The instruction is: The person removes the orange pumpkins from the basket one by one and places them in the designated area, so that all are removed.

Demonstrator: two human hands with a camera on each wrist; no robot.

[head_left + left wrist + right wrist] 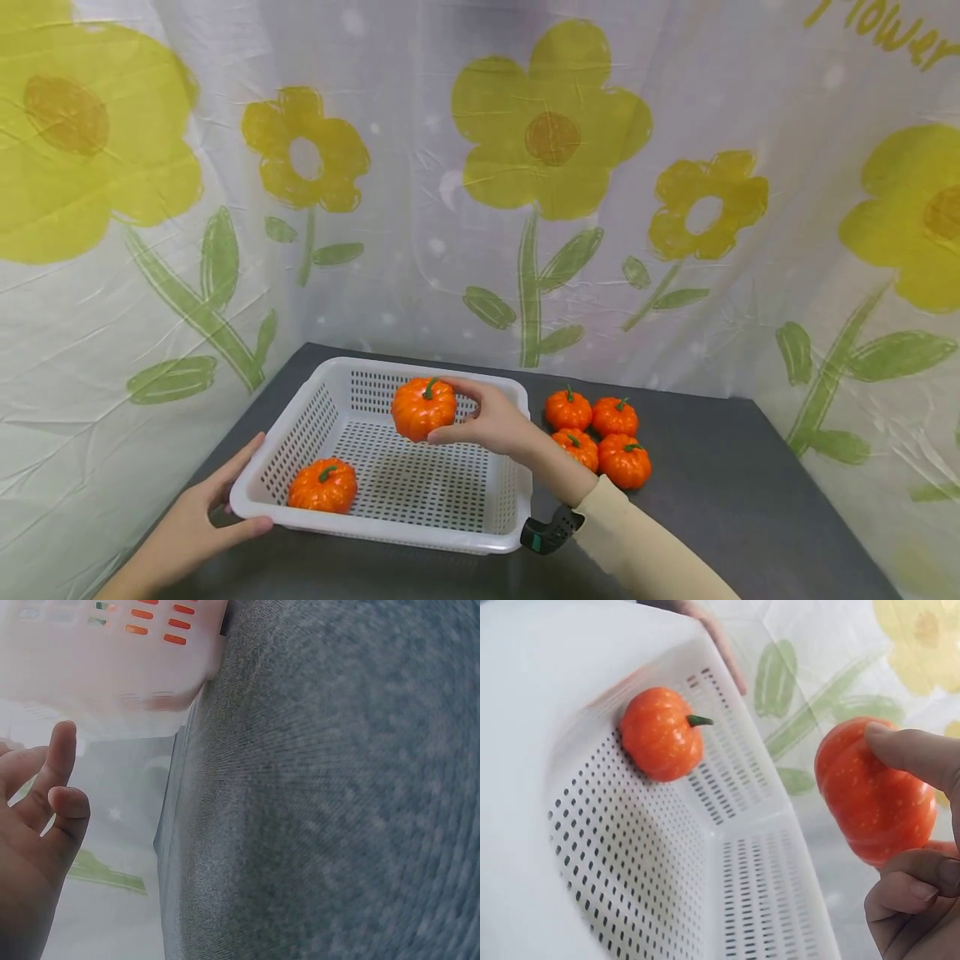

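A small orange pumpkin (423,409) with a green stem is gripped between the thumb and fingers of my right hand (483,417), above the inside of a white perforated basket (378,535). The right wrist view shows that pumpkin (874,791) up close, thumb on one side and fingers on the other. Another pumpkin (324,486) lies in the basket's near left corner. Outside that corner is my left hand (197,517), fingers extended along the left side and thumb against the front rim. Its lower fingers stand apart from the basket in the left wrist view.
Several more pumpkins (626,461) sit clustered on the dark table (720,500), just right of the basket. A light curtain (405,292) printed with yellow flowers encloses the back and sides. My right wrist wears a black band (552,531).
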